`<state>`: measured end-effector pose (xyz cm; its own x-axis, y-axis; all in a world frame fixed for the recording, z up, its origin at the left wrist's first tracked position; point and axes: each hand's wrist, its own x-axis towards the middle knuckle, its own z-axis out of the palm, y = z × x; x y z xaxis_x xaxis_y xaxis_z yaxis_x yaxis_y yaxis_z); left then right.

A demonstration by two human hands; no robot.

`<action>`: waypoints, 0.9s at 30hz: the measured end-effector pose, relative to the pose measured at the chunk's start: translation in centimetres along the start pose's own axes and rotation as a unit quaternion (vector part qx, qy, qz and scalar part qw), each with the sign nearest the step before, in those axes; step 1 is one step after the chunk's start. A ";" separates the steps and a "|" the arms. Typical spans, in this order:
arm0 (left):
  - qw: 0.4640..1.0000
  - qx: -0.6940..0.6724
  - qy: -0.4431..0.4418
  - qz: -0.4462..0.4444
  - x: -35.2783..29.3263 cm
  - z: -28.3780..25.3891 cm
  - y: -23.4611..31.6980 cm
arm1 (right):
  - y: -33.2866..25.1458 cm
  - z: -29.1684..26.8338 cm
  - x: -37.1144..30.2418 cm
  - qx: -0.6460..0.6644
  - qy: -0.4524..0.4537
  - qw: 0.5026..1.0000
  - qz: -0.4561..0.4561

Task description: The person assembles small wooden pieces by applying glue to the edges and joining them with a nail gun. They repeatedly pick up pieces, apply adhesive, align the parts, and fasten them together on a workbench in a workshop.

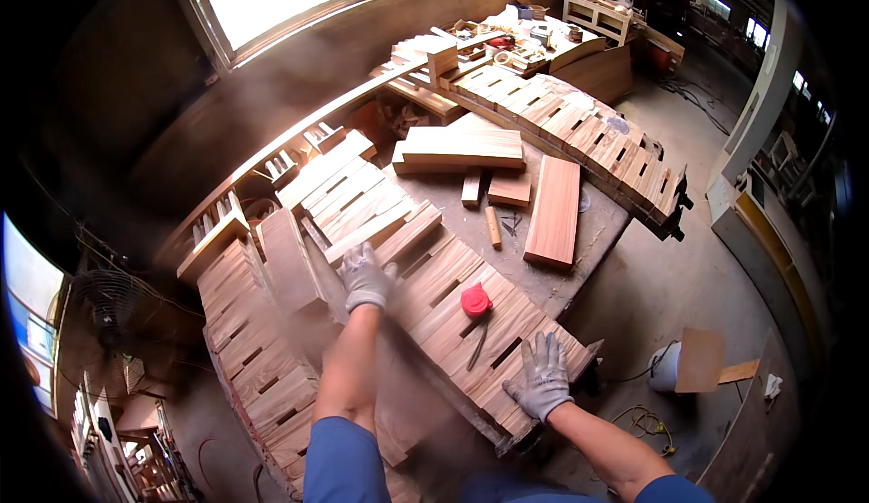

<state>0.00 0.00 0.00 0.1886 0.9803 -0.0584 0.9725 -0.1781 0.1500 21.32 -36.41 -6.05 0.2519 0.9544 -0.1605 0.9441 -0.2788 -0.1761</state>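
Both my hands wear grey-white work gloves. My left hand (367, 278) rests with fingers stretched out at the end of a loose pale wood strip (369, 234); whether it presses on the strip or the pieces below, I cannot tell. Fingers spread, my right hand (543, 378) lies flat near the close end of a long row of slotted wooden pieces (444, 277). Dark narrow mortises show along the row's top. Between my hands, a red tape measure (475, 300) sits on the row, with a thin dark pencil-like tool (477, 345) beside it.
A second slotted row (262, 358) lies at left, another (561, 118) at far right. Loose boards (554, 209) and a small wooden handle (493, 228) lie on the grey worktable (588, 240). A bucket (665, 367) and yellow cord (647, 423) are on the floor.
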 end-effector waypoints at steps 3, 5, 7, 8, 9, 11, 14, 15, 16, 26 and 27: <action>0.998 0.013 0.016 0.066 1.2 2.0 0.5 | -0.1 -0.8 -0.3 0.016 -0.001 1.000 -0.002; 0.994 0.012 0.053 0.094 3.4 2.2 0.4 | -0.1 -1.5 1.8 0.031 0.014 0.999 -0.013; 0.979 0.015 0.119 0.167 2.0 4.0 0.5 | -0.1 -1.1 1.2 0.041 0.008 0.999 -0.008; 0.966 0.035 0.160 0.200 1.4 4.6 0.6 | 0.1 -1.2 1.3 0.043 0.011 0.999 -0.008; 0.951 0.056 0.194 0.236 0.2 5.2 0.5 | -0.1 -1.0 1.0 0.045 0.004 0.999 0.000; 0.940 0.038 0.190 0.282 -1.3 5.9 -0.3 | -0.2 -0.9 1.2 0.048 0.000 0.999 0.003; 0.920 -0.015 0.141 0.366 -3.7 5.2 -0.6 | -0.2 -1.1 0.9 0.060 -0.002 0.998 0.003; 0.920 -0.048 0.131 0.367 -3.4 4.7 -0.7 | -0.2 -1.1 1.0 0.058 0.003 0.998 0.001; 0.919 -0.081 0.117 0.367 -2.7 4.3 -1.0 | -0.2 -0.9 0.9 0.056 0.003 0.998 0.001; 0.999 0.018 0.029 -0.035 8.8 1.4 -3.0 | 0.3 -0.7 1.1 0.047 0.005 0.999 0.003; 0.998 0.056 -0.003 -0.023 9.0 1.0 -3.0 | 0.2 -0.5 0.9 0.046 0.004 0.999 0.000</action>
<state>-1.08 9.22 -1.97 0.1438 0.9873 -0.0682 0.9893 -0.1416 0.0356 21.82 -35.49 -5.72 0.2543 0.9550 -0.1529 0.9206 -0.2875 -0.2642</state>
